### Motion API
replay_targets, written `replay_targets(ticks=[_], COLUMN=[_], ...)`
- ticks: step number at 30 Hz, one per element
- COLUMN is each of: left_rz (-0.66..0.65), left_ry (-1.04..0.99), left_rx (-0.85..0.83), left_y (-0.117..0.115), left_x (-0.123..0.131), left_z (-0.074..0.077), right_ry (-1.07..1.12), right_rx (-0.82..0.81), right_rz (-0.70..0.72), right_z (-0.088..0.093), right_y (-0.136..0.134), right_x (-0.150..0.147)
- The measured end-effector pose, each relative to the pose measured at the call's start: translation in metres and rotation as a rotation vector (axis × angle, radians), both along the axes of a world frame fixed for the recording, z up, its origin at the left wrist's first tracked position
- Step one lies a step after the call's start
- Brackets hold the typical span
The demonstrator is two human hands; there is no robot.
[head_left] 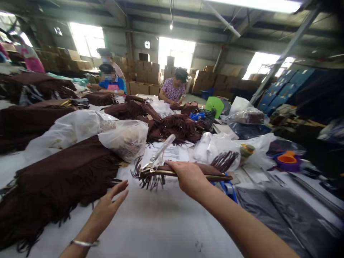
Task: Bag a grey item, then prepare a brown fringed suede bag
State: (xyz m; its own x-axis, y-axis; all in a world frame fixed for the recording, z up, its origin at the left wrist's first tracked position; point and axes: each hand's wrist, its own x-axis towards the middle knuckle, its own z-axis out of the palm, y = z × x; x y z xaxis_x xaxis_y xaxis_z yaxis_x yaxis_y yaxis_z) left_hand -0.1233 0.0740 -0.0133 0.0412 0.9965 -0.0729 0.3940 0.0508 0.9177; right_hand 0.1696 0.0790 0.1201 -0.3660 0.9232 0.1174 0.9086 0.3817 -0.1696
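Observation:
My right hand (189, 177) grips a flat dark brown fringed bag (212, 169) by its zipped top edge and holds it level above the white table (150, 222). Fringe hangs from both ends of the bag, and a metal chain strap (154, 163) trails off its left end. My left hand (109, 206) is open with fingers spread, hovering over the table left of the bag and touching nothing. A silver bangle (84, 243) circles that wrist. A stack of brown fringed bags (59, 179) lies just left of my left hand.
Clear plastic bags (126, 138) and more brown fringed bags (177, 127) cover the table's middle. Grey plastic bags (290, 215) lie at right, with an orange-and-purple tape roll (287, 161) behind. Three people sit or stand at the far end, among stacked cardboard boxes (145, 77).

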Motion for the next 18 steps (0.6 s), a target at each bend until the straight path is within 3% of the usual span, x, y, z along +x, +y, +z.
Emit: replay_targets(ticks=[2,7,9,10,12,16,18], left_rz=[0.014,0.237,0.313,0.319,0.230,-0.211,-0.313], left_ry=[-0.018,-0.124,-0.033,0.040,0.204,0.442,0.463], left_rx=[-0.004,-0.120,-0.138,-0.117,0.019,0.385,0.463], left_y=[-0.003,-0.033,-0.054,-0.065,-0.085,-0.105,-0.107], left_x=[-0.004,-0.034,-0.045,-0.047,-0.042,-0.005,0.011], left_z=[-0.014,-0.059,-0.071,-0.074,-0.075,-0.071,-0.071], right_ry=[-0.083,-0.058,0.011,0.056,0.164,0.389,0.463], right_rx=[0.093,0.026,-0.009,-0.034,-0.122,-0.307,-0.339], right_rz=[0.024,0.163,0.217,0.239,0.271,0.240,0.294], right_z=[-0.036,-0.185,-0.218,-0.224,-0.217,-0.181,-0.173], right_y=[-0.013,-0.074,-0.090,-0.094,-0.094,-0.083,-0.082], right_x=[-0.024,-0.060,-0.057,-0.054,-0.050,-0.055,-0.060])
